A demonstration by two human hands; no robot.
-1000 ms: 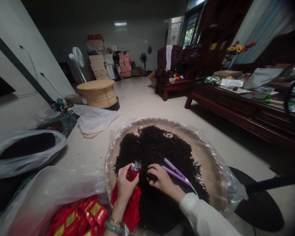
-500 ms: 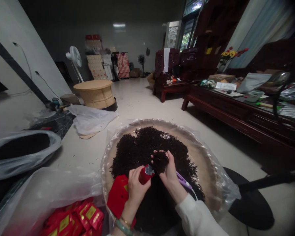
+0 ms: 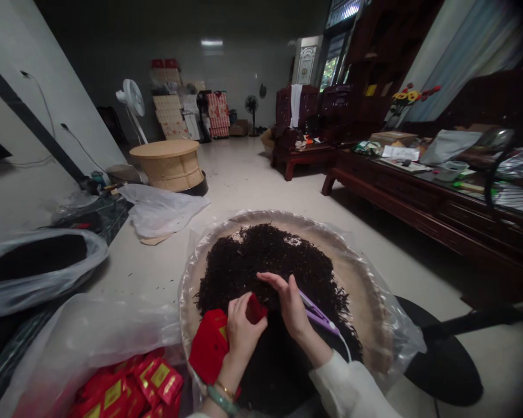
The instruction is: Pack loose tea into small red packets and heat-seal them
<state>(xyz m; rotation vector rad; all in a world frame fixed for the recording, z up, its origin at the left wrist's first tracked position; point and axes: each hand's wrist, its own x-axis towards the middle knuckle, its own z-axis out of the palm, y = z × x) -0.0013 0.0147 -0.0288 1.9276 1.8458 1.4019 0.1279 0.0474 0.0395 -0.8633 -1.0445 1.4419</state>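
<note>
A big round woven tray [image 3: 370,290] lined with clear plastic holds a heap of dark loose tea leaves [image 3: 265,261]. My left hand [image 3: 242,331] is closed on a small red packet [image 3: 255,309] held over the leaves, with a stack of red packets [image 3: 209,345] beside its wrist. My right hand [image 3: 290,305] hovers just right of the packet's mouth, fingers stretched out and together, palm toward the packet. A purple clip-like tool [image 3: 316,316] lies on the leaves behind my right hand.
A plastic bag of red-and-gold packets [image 3: 131,389] lies at the lower left. A bag of dark leaves [image 3: 35,261] sits farther left. A round wooden drum [image 3: 169,165], a fan [image 3: 133,101], a dark wooden bench and table [image 3: 418,197] stand around.
My right hand scooped leaves from the heap, lifted them to the red packet, and now its fingers are stretched out with no clump in them. My left hand raised the packet.
</note>
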